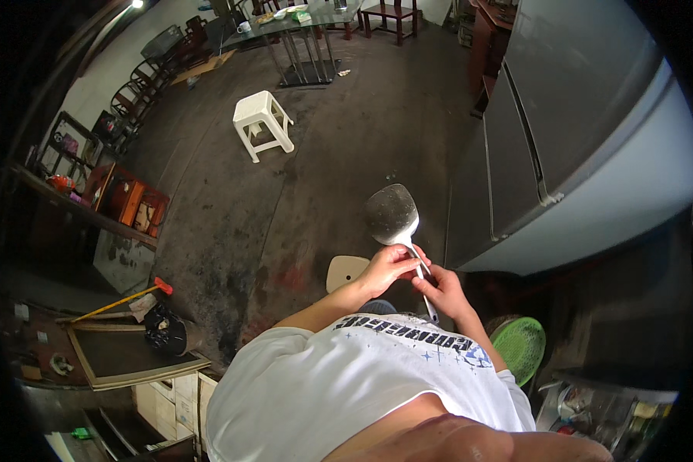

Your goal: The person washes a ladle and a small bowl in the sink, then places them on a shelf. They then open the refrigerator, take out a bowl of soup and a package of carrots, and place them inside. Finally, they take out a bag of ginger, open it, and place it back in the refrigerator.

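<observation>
Both hands hold a metal wok spatula (394,213) in front of the body, its broad blade pointing away and its handle running back towards the white T-shirt. My left hand (386,271) is closed around the neck of the handle, just below the blade. Lower on the handle, my right hand (446,290) grips it with thumb and fingers. Water drops or specks show on the blade. Below the left forearm, the cream top of a stool (346,272) is partly hidden by the arm.
A white plastic stool (260,115) stands on the dark floor ahead. At the right rises a grey refrigerator (560,110), with a green plastic basket (518,351) near my right elbow. A glass table (317,16) is at the back; a bin with a black bag (164,330) stands left.
</observation>
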The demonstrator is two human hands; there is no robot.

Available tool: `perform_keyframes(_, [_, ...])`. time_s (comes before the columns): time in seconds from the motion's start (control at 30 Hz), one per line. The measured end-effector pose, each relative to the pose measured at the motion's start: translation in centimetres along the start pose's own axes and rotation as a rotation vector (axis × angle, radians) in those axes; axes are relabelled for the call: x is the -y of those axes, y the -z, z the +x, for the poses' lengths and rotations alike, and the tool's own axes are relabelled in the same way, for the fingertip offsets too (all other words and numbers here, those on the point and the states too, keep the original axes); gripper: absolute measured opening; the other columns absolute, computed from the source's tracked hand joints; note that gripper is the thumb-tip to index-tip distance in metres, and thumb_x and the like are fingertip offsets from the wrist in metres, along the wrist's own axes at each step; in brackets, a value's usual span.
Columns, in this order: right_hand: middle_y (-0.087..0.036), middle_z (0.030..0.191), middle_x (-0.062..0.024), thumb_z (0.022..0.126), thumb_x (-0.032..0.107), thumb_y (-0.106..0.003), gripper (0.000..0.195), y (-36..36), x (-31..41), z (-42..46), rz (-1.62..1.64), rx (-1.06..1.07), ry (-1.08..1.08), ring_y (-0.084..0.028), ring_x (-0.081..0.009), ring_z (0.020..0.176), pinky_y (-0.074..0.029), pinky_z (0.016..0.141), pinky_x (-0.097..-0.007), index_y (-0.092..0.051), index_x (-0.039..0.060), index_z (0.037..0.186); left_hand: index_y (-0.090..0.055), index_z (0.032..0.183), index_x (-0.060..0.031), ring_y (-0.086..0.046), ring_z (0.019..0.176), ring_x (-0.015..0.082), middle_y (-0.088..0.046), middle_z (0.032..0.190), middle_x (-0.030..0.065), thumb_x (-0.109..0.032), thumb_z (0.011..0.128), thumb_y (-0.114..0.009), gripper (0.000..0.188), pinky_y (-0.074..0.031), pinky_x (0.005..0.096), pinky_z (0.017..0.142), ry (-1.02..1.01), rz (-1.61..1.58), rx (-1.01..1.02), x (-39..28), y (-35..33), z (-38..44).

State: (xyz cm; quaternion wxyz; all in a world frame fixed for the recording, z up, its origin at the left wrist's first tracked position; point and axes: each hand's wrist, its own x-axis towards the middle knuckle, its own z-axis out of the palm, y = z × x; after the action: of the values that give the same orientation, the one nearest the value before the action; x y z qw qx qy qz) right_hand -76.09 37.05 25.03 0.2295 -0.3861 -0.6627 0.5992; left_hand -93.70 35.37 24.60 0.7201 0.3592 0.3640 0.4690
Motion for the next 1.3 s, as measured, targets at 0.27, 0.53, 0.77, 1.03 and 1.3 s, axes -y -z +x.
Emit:
perform_keyframes(0.27, [-0.055, 0.066, 0.0009, 0.083, 0.021, -0.062, 0.025, 2.6, -1.5, 11.7, 0.049, 0.12, -0.024, -0.049, -0.0064, 0.056, -0.04, 0.051, -0.0223, -0.057, 0.0001, 0.095, -0.051, 0.101, -0.0027, -0.058, 0.085, 0.0161, -0.059, 0.097, 0.0109, -0.005, 0.088, -0.049, 0.013, -0.049, 0.0284, 0.075, 0.003, -0.069, -0.127, -2.7, 6.8, 8.0])
perform_keyframes(0.53, [-0.048, 0.059, 0.0038, 0.085, 0.024, -0.059, 0.023, 7.0, -1.6, 31.3, -0.041, 0.063, 0.056, -0.042, -0.0048, 0.05, -0.034, 0.043, -0.0208, -0.056, 0.0017, 0.087, -0.053, 0.1, -0.0011, -0.057, 0.09, 0.0158, -0.06, 0.099, 0.0091, -0.008, 0.087, -0.052, 0.015, -0.048, 0.0291, 0.079, -0.139, 0.043, -0.101, -9.4, 18.1, 22.7])
perform_keyframes(0.77, [-0.05, 0.059, 0.0006, 0.089, 0.021, -0.051, 0.022, 7.6, 0.5, 48.2, -0.009, 0.139, 0.053, -0.046, -0.007, 0.05, -0.038, 0.046, -0.0228, -0.053, 0.0025, 0.078, -0.053, 0.099, -0.0014, -0.058, 0.088, 0.0147, -0.061, 0.095, 0.0082, -0.009, 0.085, -0.054, 0.017, -0.048, 0.0274, 0.079, -0.098, 0.041, -0.224, -19.7, 27.5, 30.0])
perform_keyframes(1.03, [-0.051, 0.059, 0.0016, 0.087, 0.019, -0.055, 0.021, 9.4, 1.4, 62.4, 0.026, 0.244, 0.102, -0.045, -0.0056, 0.051, -0.037, 0.047, -0.0224, -0.056, 0.0013, 0.077, -0.054, 0.102, -0.0037, -0.055, 0.088, 0.0115, -0.059, 0.095, 0.0034, -0.011, 0.085, -0.056, 0.018, -0.046, 0.0251, 0.076, -0.127, 0.028, -0.392, -22.8, 35.3, 38.1])
perform_keyframes(1.3, [-0.054, 0.062, 0.0019, 0.08, 0.018, -0.065, 0.02, 17.3, 4.2, 77.8, 0.035, 0.291, 0.156, -0.046, -0.0052, 0.054, -0.039, 0.048, -0.0223, -0.058, -0.0001, 0.076, -0.056, 0.099, -0.0024, -0.055, 0.083, 0.0103, -0.058, 0.091, 0.003, -0.01, 0.085, -0.056, 0.016, -0.044, 0.0239, 0.075, -0.167, 0.208, -0.481, -30.0, 39.6, 52.3])
